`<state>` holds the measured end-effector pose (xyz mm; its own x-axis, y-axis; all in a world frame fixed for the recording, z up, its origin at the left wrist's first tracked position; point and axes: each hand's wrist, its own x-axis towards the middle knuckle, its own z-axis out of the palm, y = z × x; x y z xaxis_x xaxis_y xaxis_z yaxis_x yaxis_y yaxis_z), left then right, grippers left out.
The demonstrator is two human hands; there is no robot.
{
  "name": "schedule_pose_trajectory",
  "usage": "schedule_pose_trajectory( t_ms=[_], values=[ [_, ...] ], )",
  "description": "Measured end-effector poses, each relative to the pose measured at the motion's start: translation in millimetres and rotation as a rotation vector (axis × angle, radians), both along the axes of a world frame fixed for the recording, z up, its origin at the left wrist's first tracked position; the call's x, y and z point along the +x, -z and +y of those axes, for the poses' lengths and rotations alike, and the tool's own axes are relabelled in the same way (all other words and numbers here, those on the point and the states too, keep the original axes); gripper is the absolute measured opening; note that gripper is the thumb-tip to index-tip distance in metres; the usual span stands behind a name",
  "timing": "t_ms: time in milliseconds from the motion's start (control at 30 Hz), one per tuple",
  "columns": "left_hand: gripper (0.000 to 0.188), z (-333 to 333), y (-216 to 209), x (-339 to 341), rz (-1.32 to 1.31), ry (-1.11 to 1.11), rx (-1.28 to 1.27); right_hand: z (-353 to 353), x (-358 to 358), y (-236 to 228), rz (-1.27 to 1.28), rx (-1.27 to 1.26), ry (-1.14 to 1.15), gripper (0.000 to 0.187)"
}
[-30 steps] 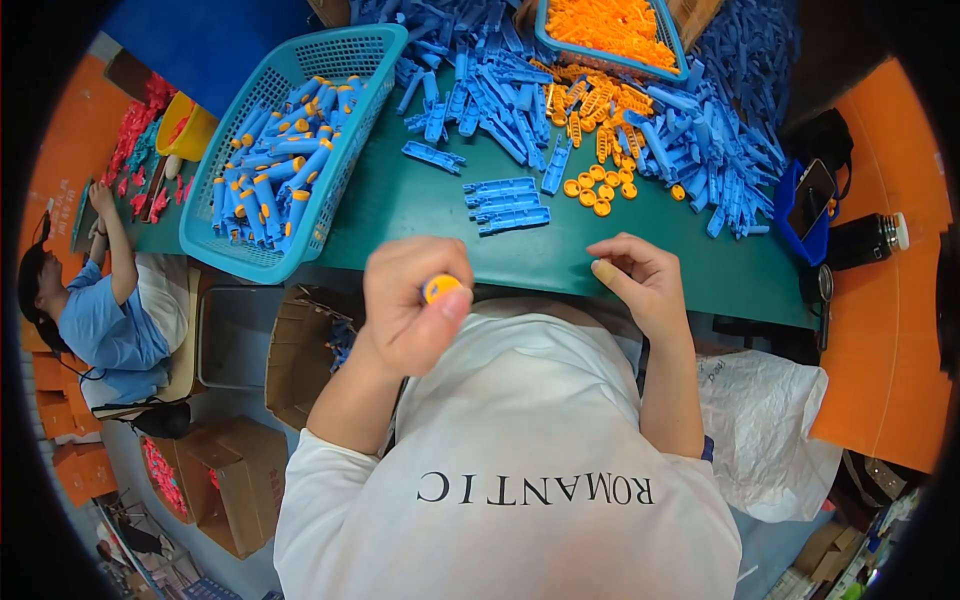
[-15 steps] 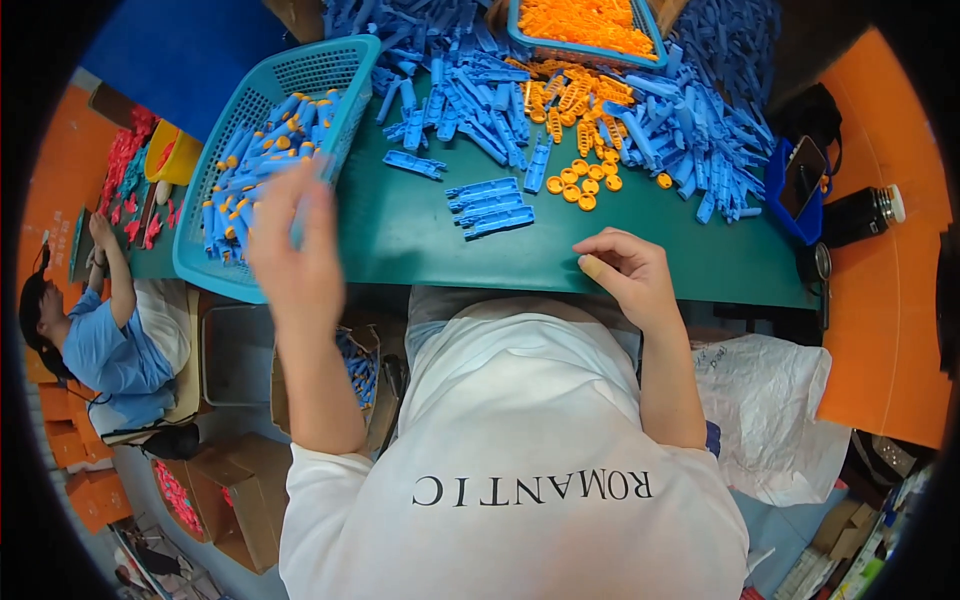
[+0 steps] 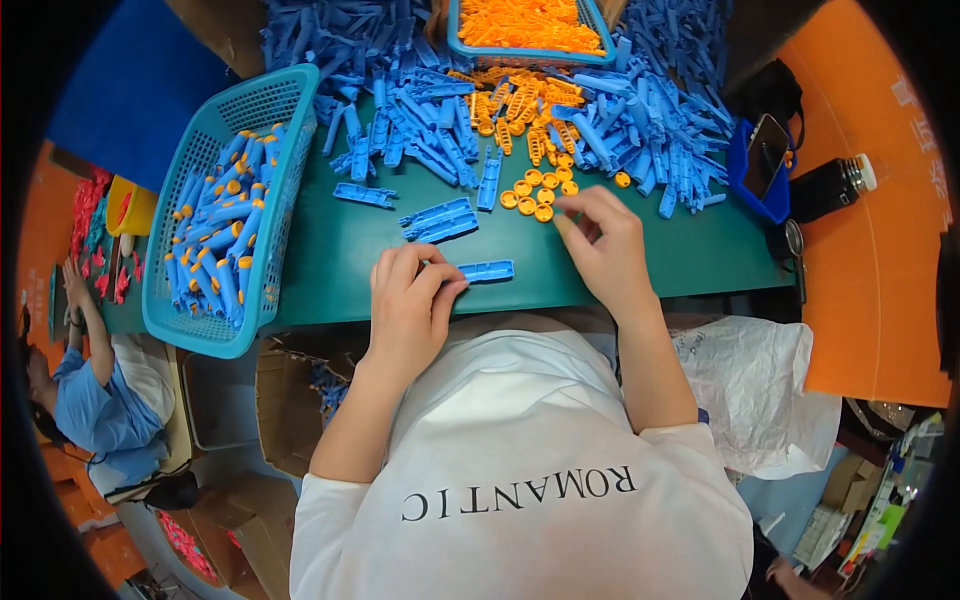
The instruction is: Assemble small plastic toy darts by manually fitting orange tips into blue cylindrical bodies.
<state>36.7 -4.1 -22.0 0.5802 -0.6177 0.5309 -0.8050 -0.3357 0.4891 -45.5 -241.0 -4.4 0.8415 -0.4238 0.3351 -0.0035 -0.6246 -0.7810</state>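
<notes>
My left hand is low over the near edge of the green table, its fingers closed on the left end of a blue plastic half-shell. The shell lies lengthwise with its hollow side up. My right hand reaches to a cluster of round orange caps, thumb and forefinger pinched together beside the nearest cap. Whether a cap is between those fingertips is hidden. Just beyond my left hand, a few more blue half-shells lie side by side.
A light-blue basket of blue-and-orange assembled pieces stands at left. Piles of blue parts and orange ladder-like pieces cover the far table. A blue tray with a phone and a black bottle are at right. Another person sits at far left.
My left hand has come down from over the basket to the right and taken hold of a blue half-shell, now apart from the row. My right hand has moved forward to the orange caps.
</notes>
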Motion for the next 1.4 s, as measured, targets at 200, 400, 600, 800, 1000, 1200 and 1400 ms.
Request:
schedule_pose_trajectory(
  t_ms=[200, 400, 600, 800, 1000, 1200, 1400],
  values=[
    [0.016, -1.7, -2.2, -2.1, 0.075, 0.082, -0.028, -17.5, 10.5, 2.5, 0.036, -0.23, 0.163, 0.016],
    [0.022, -2.7, -2.5, 2.9, 0.196, 0.117, -0.001, -12.3, 45.7, -9.2, 0.046, -0.454, 0.1, 0.015],
    [0.023, -8.8, 2.1, 3.0, 0.215, 0.133, -0.047, -14.6, 95.5, -28.2, 0.55, -0.701, 0.101, 0.033],
    [0.031, 0.2, -1.7, 7.6, 0.275, 0.211, -0.043, -21.7, 103.1, -13.5, 0.56, -0.633, 0.199, 0.031],
    [0.031, 3.9, 0.2, 10.2, 0.323, 0.239, -0.063, -42.0, 88.0, -16.5, 0.401, -0.504, 0.116, 0.02],
    [0.028, 5.9, 3.2, 10.0, 0.308, 0.225, -0.067, -51.2, 17.7, -48.8, 0.626, 0.206, -0.218, 0.014],
    [0.025, 2.6, -1.0, 9.5, 0.347, 0.206, -0.048, -59.1, -19.8, -29.7, 0.738, 0.24, -0.17, 0.013]
  ],
)
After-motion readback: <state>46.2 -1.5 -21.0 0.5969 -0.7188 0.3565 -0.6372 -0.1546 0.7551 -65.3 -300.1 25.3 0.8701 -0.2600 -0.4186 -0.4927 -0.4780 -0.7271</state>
